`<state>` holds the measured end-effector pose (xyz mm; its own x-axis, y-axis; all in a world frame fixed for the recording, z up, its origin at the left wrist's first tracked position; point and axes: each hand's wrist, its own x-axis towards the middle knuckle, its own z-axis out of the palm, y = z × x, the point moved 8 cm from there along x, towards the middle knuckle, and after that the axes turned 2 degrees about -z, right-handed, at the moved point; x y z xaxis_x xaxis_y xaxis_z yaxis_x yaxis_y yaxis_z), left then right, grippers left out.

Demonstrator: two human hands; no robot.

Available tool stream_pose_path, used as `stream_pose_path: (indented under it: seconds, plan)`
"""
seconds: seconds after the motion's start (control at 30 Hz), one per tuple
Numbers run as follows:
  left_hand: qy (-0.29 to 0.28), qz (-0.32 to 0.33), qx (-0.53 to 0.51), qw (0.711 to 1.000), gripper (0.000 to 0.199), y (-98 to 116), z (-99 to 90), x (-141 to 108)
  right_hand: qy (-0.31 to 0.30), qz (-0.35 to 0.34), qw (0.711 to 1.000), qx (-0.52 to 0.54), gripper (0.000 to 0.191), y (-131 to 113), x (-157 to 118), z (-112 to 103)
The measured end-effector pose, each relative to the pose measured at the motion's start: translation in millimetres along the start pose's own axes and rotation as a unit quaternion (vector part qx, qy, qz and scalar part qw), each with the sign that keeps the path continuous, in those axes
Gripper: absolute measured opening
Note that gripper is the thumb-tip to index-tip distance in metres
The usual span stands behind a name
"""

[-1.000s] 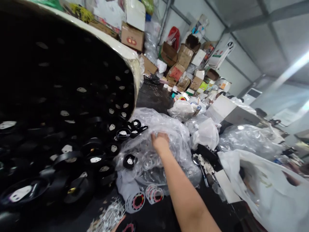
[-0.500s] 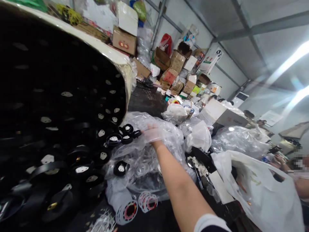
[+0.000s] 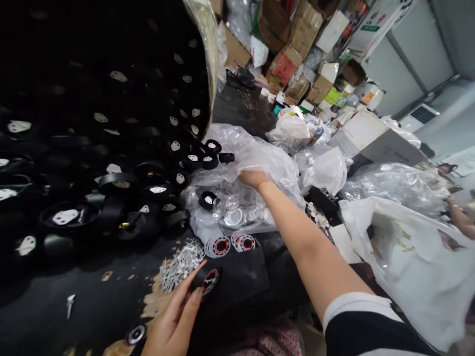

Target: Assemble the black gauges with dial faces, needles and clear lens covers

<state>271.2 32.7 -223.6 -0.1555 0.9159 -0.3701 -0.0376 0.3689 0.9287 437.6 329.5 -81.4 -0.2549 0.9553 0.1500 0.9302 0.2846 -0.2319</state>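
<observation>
My left hand [image 3: 178, 311] holds a small round black gauge [image 3: 210, 282] between thumb and fingers, its printed dial and pointer facing up. Deep in a clear plastic bag [image 3: 267, 146] is my right hand [image 3: 254, 178], its fingers covered by the film. Clear round covers [image 3: 234, 216] lie inside the bag. Beside my left hand is a heap of thin white pointers [image 3: 181, 264]. Printed dial discs [image 3: 220, 245] overlap just beyond the gauge. Several black round housings [image 3: 208, 200] with white plates sit on and beside the bag.
A large container with a pale rim [image 3: 208, 59] lies on its side at the left, spilling black housings. A white bag [image 3: 411, 267] stands at the right. Farther back are a cardboard box [image 3: 371, 138] and stacked cartons. Another person's arm [image 3: 460, 217] shows at the far right.
The view has tilted down. My left hand has come into view with the gauge. My right hand, earlier spread and blurred over the bag, is now under its film.
</observation>
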Motion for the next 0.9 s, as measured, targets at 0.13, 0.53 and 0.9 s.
stream_pose_path:
  seconds: [0.13,0.53,0.9]
  plan:
    - [-0.016,0.033,0.007,0.999,0.052,6,2.3,-3,-0.063,0.029,0.997,-0.03,0.031,11,-26,14]
    - [-0.008,0.08,0.004,0.997,0.051,13,-0.4,-8,-0.043,0.061,0.997,0.007,0.047,-10,-79,-24]
    - [0.036,0.055,0.025,0.998,0.047,14,-8.0,-10,0.02,-0.037,0.974,0.221,0.039,-68,-178,-59]
